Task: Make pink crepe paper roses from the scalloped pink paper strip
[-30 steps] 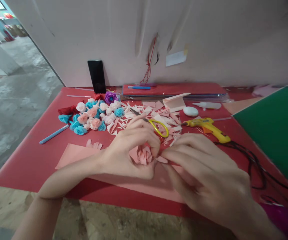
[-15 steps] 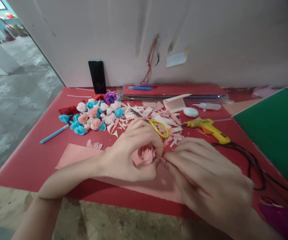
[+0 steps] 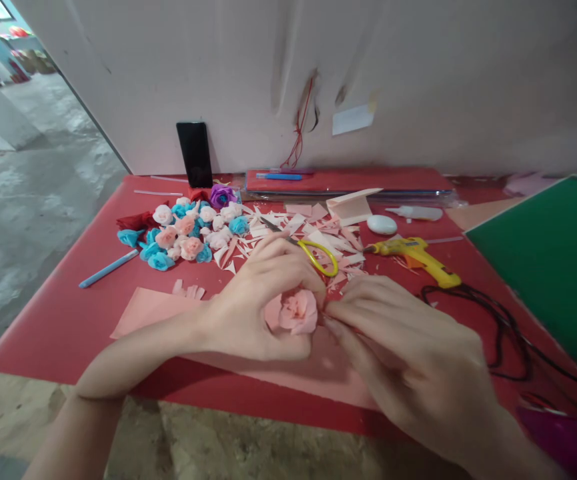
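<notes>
A pink paper flower (image 3: 298, 312) with curled petals sits inside the ring made by the thumb and fingers of my left hand (image 3: 258, 313), which is closed round it. A flat part of the pink paper shows between the petals and the left palm. At the flower's right edge my right hand (image 3: 413, 353) is closed, its thumb and forefinger pinching close against the paper; the exact spot they grip is hidden. Below both hands lies a pink paper sheet (image 3: 153, 312). Just beyond the left fingers, scissors with yellow handles (image 3: 321, 259) rest on paper scraps (image 3: 318, 237).
Pink, white and blue paper flowers (image 3: 183, 230) are piled at the left, near a blue pen (image 3: 109, 268). A phone (image 3: 195, 155) leans on the back panel. At the right are a yellow glue gun (image 3: 418, 257), its black cable (image 3: 498, 320) and a green board (image 3: 553, 267).
The pink flower has turned, and its open petals now face me more. My right fingers have shifted slightly left, closer to it. The thin strand seen between flower and fingers is now hidden.
</notes>
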